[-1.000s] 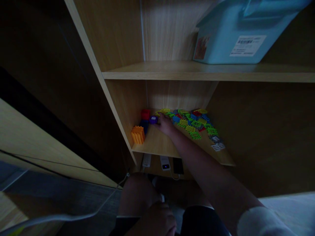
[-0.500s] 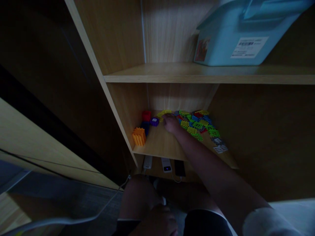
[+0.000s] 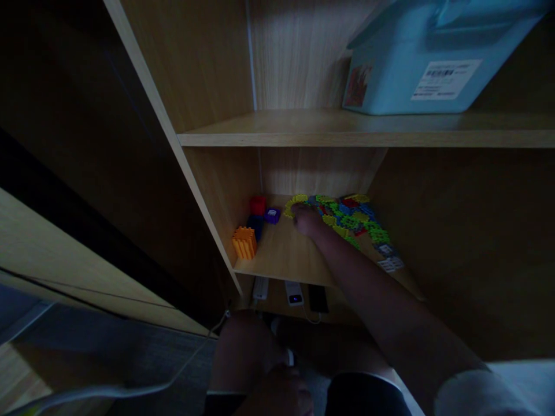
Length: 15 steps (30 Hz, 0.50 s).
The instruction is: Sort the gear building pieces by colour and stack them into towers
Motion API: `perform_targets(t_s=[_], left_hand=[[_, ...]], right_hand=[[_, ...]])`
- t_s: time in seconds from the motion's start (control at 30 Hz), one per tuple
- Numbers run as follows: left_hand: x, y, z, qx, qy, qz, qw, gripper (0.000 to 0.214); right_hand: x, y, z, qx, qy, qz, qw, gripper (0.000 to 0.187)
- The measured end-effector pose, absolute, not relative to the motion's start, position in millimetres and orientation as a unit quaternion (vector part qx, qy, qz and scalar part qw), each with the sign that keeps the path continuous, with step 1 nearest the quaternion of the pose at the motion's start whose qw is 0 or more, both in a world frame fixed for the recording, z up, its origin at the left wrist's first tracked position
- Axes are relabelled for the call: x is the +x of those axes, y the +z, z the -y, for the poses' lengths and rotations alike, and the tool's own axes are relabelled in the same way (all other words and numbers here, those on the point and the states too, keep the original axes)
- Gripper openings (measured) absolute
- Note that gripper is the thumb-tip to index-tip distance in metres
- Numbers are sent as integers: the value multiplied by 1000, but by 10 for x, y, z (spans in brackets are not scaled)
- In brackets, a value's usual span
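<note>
Deep in the lower shelf, my right hand has its fingers curled on a curved yellow building piece with notched edges. Part of that piece is hidden behind the fingers. To its right lies a pile of loose notched building pieces in green, yellow, blue and red. Left of the hand sit a small purple block, a red block, a dark blue block and an orange ridged cube. My left hand rests low near my lap; its fingers are too dark to make out.
A light blue bin stands on the upper shelf. Printed cards lie at the lower shelf's right. Below it are a white power bank, a black phone-like slab and cables. A dark panel borders the left side.
My right hand has shifted slightly right, and the curved yellow piece has moved right with it. The blocks on the left stay put.
</note>
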<state>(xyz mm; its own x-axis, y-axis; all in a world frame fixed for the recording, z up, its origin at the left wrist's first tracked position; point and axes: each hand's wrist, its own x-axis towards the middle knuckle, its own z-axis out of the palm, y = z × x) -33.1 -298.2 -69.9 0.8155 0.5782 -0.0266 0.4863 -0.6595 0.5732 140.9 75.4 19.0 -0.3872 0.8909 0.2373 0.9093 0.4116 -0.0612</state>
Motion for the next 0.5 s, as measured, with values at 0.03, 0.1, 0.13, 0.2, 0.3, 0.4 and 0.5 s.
perform_targets(t_s=[0.03,0.1,0.13,0.2,0.3,0.4,0.5], left_hand=[[-331,-708,2981,907,80,-294,291,32],[-329,-728,2982,906,80,-295,292,29],[-329,-740,2983,906,80,-295,294,28],[-331,-768,2987,905,79,-293,296,27],[-335,-828,2985,905,79,-290,302,25],[-314,-907,2947,905,78,-282,309,26],[-240,-977,2889,905,85,-270,318,22]], right_hand=[[1435,208,-718,-543,-44,831,112,43],[1487,238,-644,-541,-51,833,102,42],[1512,249,-606,-538,-53,835,98,41],[1559,261,-529,-528,-56,843,91,39],[1625,260,-399,-507,-54,856,88,37],[1688,248,-234,-482,-48,870,93,37],[1756,224,-37,-452,-41,885,107,37]])
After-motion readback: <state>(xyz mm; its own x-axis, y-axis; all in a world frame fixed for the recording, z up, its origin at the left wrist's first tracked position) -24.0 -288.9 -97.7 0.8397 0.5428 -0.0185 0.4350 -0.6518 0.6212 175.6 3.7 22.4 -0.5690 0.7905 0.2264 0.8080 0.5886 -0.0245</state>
